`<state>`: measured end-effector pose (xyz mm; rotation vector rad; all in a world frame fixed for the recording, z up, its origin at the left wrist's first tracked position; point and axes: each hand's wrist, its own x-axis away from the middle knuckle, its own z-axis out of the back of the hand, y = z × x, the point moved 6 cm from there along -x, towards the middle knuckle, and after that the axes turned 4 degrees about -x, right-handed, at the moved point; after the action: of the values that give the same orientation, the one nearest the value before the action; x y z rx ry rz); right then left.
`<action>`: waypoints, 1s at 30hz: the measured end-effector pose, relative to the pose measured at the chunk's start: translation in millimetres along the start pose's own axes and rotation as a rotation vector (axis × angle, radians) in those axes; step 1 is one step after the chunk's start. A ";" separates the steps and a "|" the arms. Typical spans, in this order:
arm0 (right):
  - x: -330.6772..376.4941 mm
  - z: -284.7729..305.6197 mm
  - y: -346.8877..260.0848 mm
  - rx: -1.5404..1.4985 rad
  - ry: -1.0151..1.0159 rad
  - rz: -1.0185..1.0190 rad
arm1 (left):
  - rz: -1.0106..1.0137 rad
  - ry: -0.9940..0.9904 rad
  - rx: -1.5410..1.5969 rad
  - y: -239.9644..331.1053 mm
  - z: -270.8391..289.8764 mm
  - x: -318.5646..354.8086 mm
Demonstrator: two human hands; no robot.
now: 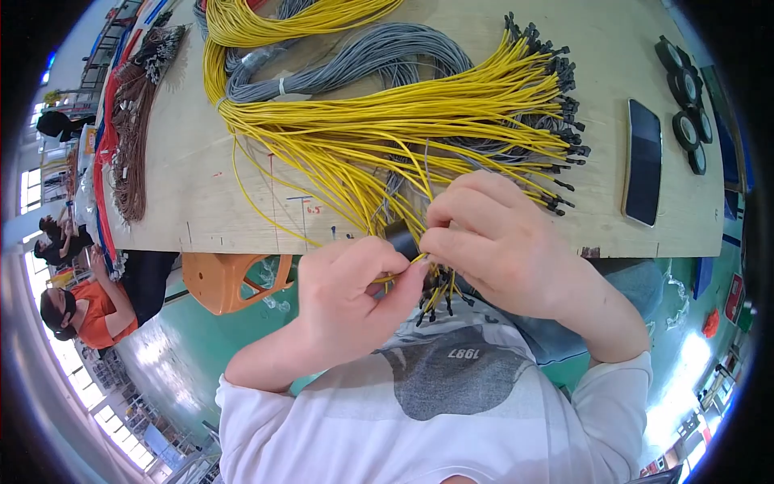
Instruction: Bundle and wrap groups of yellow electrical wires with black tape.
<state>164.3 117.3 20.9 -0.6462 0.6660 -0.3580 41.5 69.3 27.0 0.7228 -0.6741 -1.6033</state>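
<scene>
A small bunch of yellow cables (pixel 355 194) branches from the larger bundle toward me, its black connector ends (pixel 442 294) hanging below my fingers near the table's front edge. My left hand (pixel 347 294) is closed, thumb and forefinger pinching this bunch. Opposite it, my right hand (pixel 504 246) is closed too, its fingertips at the same cables and almost meeting my left thumb. Between both hands sits a black roll (pixel 400 239), apparently tape, against the cables. The exact grip of the right fingertips is partly hidden.
The large yellow bundle (pixel 387 105) and tied grey cables (pixel 355 68) cover the far table. A phone (pixel 643 161) and several black tape rolls (pixel 685 89) lie right. Brown cables (pixel 133 137) line the left edge, an orange stool (pixel 214 278) below. A person in orange (pixel 101 310) sits left.
</scene>
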 end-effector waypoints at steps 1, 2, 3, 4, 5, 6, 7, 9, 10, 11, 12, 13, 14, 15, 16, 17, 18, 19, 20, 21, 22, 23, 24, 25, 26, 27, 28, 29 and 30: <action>0.8 -1.1 2.8 -0.051 -0.022 -0.018 | -0.015 0.015 -0.007 -1.3 -1.3 0.5; 1.4 -2.1 5.1 -0.102 -0.044 -0.036 | -0.031 0.029 -0.013 -1.3 -1.6 0.5; 1.5 -2.8 6.3 -0.101 -0.040 -0.041 | -0.033 0.024 -0.012 -0.3 -2.1 -0.5; 0.5 -2.3 7.3 -0.149 -0.006 -0.049 | 0.002 0.043 0.025 -0.7 -0.1 -1.1; 0.3 -0.8 8.7 -0.198 0.028 -0.058 | 0.037 0.062 0.062 -1.4 1.9 -0.9; 0.4 1.3 9.3 -0.197 0.030 -0.059 | 0.051 0.053 0.027 0.2 3.2 3.0; 0.5 2.0 9.5 -0.190 -0.015 -0.058 | 0.050 0.051 0.027 -0.5 2.1 3.1; -0.6 2.0 5.9 -0.187 -0.060 -0.052 | -0.183 0.108 -0.059 10.7 2.1 5.4; 0.2 -0.9 9.8 -0.370 -0.063 -0.213 | -0.223 0.099 -0.104 12.6 0.8 4.6; 1.1 -5.5 14.7 -0.552 -0.067 -0.374 | -0.221 0.102 -0.109 10.8 0.3 3.9; 0.3 -13.4 19.4 -0.717 -0.128 -0.534 | -0.314 0.105 -0.143 14.5 -2.6 4.3; -5.1 -14.7 15.5 -0.712 -0.123 -0.538 | -0.408 0.109 -0.176 19.4 -5.7 5.6; -6.0 -17.6 18.7 -0.869 -0.036 -0.711 | -0.396 0.125 -0.196 21.4 -7.9 7.0; -4.7 -21.5 22.4 -1.025 0.053 -0.878 | -0.401 0.127 -0.193 20.4 -12.8 10.0; -2.5 -25.9 24.3 -1.109 0.156 -0.846 | -0.352 0.167 -0.090 14.1 -16.0 13.4; -0.8 -20.4 22.4 -1.100 0.162 -0.848 | -0.303 0.204 0.015 10.0 -17.4 16.0; 2.6 -16.1 21.0 -1.139 0.138 -0.910 | -0.275 0.042 -0.010 13.0 -25.1 16.2; 4.5 -11.7 16.1 -1.178 0.110 -0.970 | -0.314 0.094 0.139 7.4 -32.7 23.0; 5.9 -4.6 11.1 -1.208 0.110 -0.984 | -0.352 0.144 0.289 1.4 -41.3 29.7; 10.5 2.9 10.0 -1.204 0.113 -0.990 | -0.262 0.089 0.431 1.8 -46.1 33.1; 10.6 8.5 5.3 -1.188 0.105 -0.955 | 0.066 -0.036 0.666 -8.6 -53.3 33.7; 10.4 11.3 0.8 -1.172 0.095 -0.921 | 0.399 -0.170 0.893 -15.4 -63.3 38.7; 11.8 19.2 -3.0 -1.046 0.101 -0.783 | 0.636 -0.208 1.139 -16.3 -77.4 37.5; 18.7 20.8 -6.8 -1.100 0.149 -0.796 | 0.731 -0.310 1.385 -14.2 -87.7 32.5; 24.6 22.6 -10.6 -1.152 0.194 -0.809 | 0.822 -0.418 1.630 -9.9 -95.6 27.8; 30.8 26.0 -10.2 -1.087 0.167 -0.811 | 0.874 -0.457 1.638 -1.9 -95.4 22.6; 37.1 25.4 -8.7 -1.075 0.148 -0.822 | 0.897 -0.521 1.708 0.5 -100.6 21.9; 41.6 29.7 -6.7 -1.012 0.204 -0.752 | 0.917 -0.584 1.778 3.1 -105.1 21.6; 44.9 34.6 -6.1 -0.952 0.259 -0.677 | 0.972 -0.538 1.771 5.4 -106.5 16.7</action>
<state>219.9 105.3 25.4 -1.7722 0.8471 -0.7672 124.8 48.5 -38.5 0.8504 -2.4274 0.0914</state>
